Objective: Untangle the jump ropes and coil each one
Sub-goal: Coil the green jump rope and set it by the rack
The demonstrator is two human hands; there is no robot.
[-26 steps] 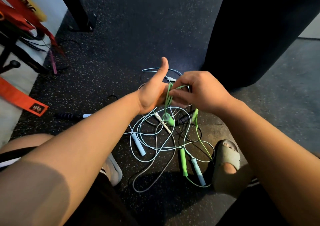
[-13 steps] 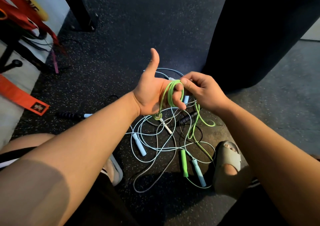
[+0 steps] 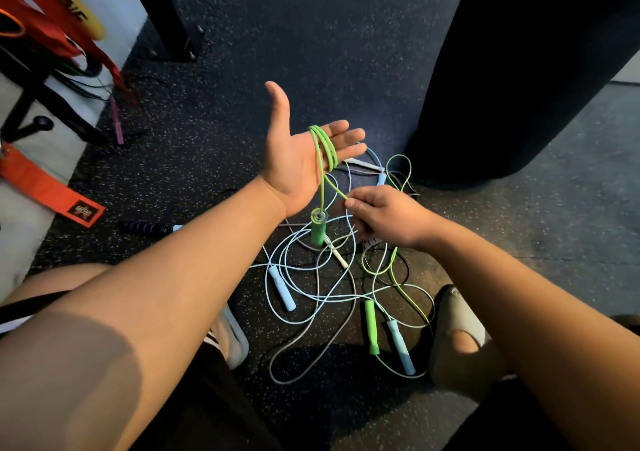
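Observation:
My left hand point(image 3: 298, 160) is held palm up with fingers spread. Loops of the green jump rope point(image 3: 325, 146) are wound around its fingers. One green handle point(image 3: 318, 228) dangles below the palm. My right hand point(image 3: 384, 217) pinches the green cord just below and right of the left hand. The other green handle point(image 3: 371, 326) lies on the floor. Under both hands sits a tangle of light blue rope point(image 3: 304, 270) with blue handles point(image 3: 282, 288) point(image 3: 400, 345), and a white handle point(image 3: 335, 251).
A black punching bag point(image 3: 519, 70) stands at the right. A dark rack post point(image 3: 162, 14) and red-orange straps point(image 3: 52, 191) are at the left. A purple-black handle point(image 3: 145, 227) lies on the speckled floor. My sandalled feet point(image 3: 457, 340) flank the tangle.
My left hand opened flat and rose with the green loops around its fingers. My right hand dropped down and right, drawing the green cord; the green handle now hangs lower.

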